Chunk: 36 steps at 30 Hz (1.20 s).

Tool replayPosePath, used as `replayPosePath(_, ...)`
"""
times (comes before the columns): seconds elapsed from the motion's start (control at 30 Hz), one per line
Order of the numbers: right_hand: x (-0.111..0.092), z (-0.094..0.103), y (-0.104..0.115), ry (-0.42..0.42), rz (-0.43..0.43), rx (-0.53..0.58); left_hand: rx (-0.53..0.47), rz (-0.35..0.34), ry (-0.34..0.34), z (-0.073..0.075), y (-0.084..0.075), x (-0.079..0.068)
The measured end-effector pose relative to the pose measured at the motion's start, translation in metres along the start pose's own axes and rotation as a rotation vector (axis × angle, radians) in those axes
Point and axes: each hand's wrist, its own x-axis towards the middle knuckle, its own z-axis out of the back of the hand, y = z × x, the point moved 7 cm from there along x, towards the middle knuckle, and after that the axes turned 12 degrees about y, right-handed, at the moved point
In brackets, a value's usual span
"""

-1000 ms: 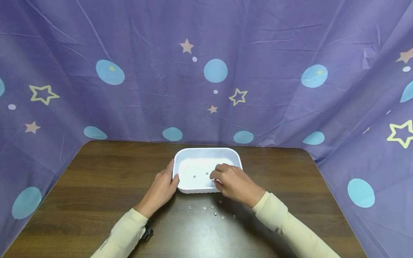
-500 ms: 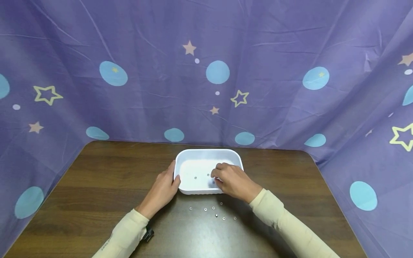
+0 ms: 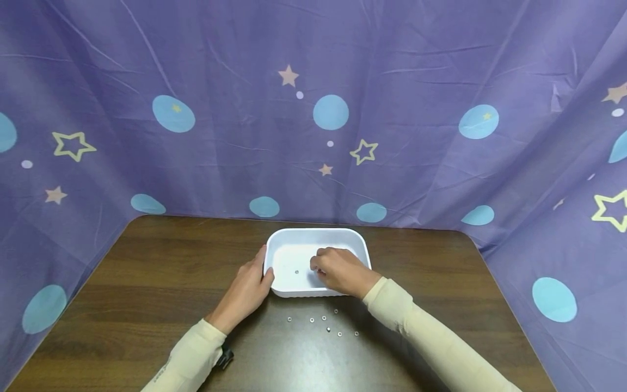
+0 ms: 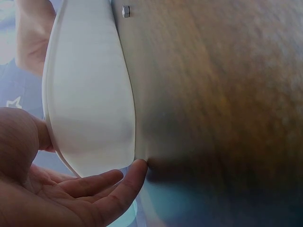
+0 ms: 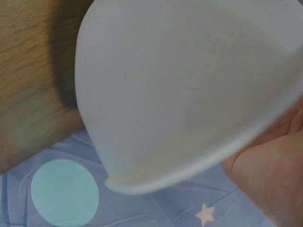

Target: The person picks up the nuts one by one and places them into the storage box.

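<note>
A white plastic tray stands on the brown wooden table. My left hand grips its left end, thumb at the near rim and fingers along the outer wall. The left wrist view shows those fingertips low beside the tray's end, close to the table. My right hand reaches over the near rim into the tray, fingers bent downward near the tray floor. I cannot tell whether its hidden fingertips pinch anything. One small metal nut lies on the tray floor, left of the right hand.
Several small nuts lie scattered on the table in front of the tray, among them a left one, a darker one and a right one. A purple curtain with stars and dots hangs behind the table.
My right hand has shifted a little left inside the tray, and two nuts seen there before are now hidden by it. The left hand keeps its hold on the tray.
</note>
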Motion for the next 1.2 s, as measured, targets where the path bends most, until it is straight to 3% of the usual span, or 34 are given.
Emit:
replayPosePath(0.23, 0.013, -0.013, -0.004, 0.093, -0.027, 0.034, 0.000, 0.001, -0.003, 0.001, 0.000, -0.001)
replayPosePath(0.77, 0.025, -0.028, -0.014, 0.169, -0.059, 0.053, 0.008, -0.021, -0.033, 0.002, -0.002, -0.002)
replayPosePath(0.97, 0.019, -0.020, -0.010, 0.121, -0.052, 0.038, 0.007, -0.005, -0.014, 0.001, -0.001, -0.002)
replayPosePath(1.2, 0.004, 0.007, 0.001, 0.010, -0.033, 0.014, 0.005, -0.015, -0.014, 0.002, 0.000, -0.002)
